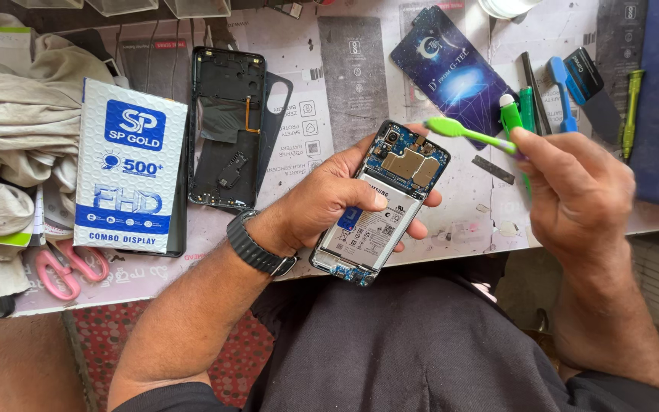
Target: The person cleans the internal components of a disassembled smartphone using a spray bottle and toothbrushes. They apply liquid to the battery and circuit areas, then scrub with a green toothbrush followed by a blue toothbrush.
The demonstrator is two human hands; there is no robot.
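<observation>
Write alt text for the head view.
The left hand holds an opened phone, battery and circuit board exposed, while the right hand holds a green toothbrush above its top end. A white-and-blue box lies left.

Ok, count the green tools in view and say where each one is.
3: a green toothbrush held in the right hand; a green pen-like tool behind it on the bench; a green screwdriver far right. Others may be hidden.

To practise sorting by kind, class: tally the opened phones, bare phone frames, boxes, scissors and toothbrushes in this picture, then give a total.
opened phone, held in the left hand: 1
bare phone frame: 1
white and blue box: 1
pink scissors: 1
green toothbrush, held in the right hand: 1
Total: 5
</observation>
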